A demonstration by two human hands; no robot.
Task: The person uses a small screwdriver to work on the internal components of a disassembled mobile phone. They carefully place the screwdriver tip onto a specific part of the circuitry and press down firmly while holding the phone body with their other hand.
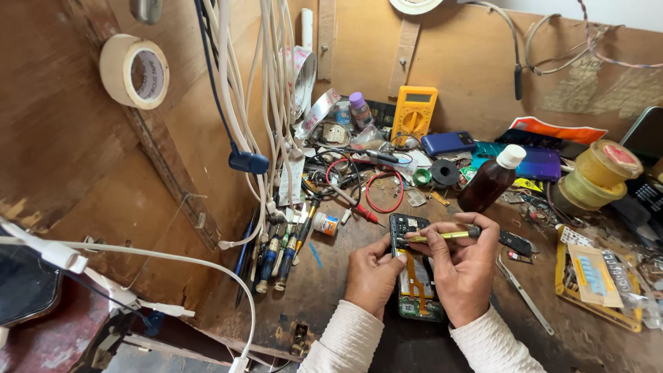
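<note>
Head view is taken looking down on a pretty cluttered wooden workbench, hemmed in by plywood walls at the left and back. A roll of tape is hung on the left wall, and a bunch of white cables is draped down the back-left corner. Near the back edge a yellow multimeter is propped against the wall, with a brown bottle stood just right of centre. A row of screwdrivers is laid out along the left side. At the near edge, about the middle, an opened phone is laid flat with its insides and an orange flex strip exposed. It's steadied by the left hand, which is curled closed on its left edge, thumb pressed onto the top. The right hand is closed around a yellow-handled tool, which is held sideways with its tip over the upper part of the phone. Metal tweezers are left on the bench just right of that hand.
</note>
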